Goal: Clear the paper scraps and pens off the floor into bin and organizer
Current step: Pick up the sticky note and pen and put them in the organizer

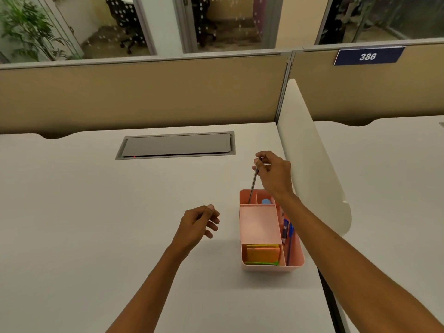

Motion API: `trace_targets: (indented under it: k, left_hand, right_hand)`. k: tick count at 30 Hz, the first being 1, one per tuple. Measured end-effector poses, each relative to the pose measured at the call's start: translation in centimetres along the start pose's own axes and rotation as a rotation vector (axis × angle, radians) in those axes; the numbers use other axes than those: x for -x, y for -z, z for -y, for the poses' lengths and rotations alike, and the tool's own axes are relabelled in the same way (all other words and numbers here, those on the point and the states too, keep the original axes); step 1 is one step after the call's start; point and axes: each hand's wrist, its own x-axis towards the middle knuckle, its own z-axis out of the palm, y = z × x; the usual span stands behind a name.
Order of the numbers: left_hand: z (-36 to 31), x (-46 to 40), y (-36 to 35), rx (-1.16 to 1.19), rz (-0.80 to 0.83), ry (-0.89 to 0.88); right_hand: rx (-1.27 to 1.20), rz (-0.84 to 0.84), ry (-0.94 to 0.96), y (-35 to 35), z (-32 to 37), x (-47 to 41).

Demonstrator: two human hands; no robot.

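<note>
A pink organizer (260,227) stands on the white desk near its right edge. My right hand (274,174) pinches the top of a thin dark pen (253,182), held almost upright with its lower tip inside the organizer's far left compartment. A blue round item (266,201) lies in the neighbouring far compartment. Blue pens (288,233) lie in the long right slot and orange and green sticky notes (263,253) fill the near compartment. My left hand (199,224) hovers to the left of the organizer, fingers loosely curled, holding nothing. No bin or floor is in view.
A grey cable hatch (176,145) is set into the desk (84,212) at the back. A white side divider (310,155) rises just right of the organizer. A tan partition (144,92) closes the back, with a "386" sign (367,56).
</note>
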Motion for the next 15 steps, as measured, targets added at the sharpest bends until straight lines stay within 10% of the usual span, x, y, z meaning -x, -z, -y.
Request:
trace_targets:
  k: [15]
  left_hand:
    - [0.0,0.6,-3.6,-0.013,0.327,0.385]
  right_hand:
    - [0.181,0.208,-0.021,2.4,1.8,-0.1]
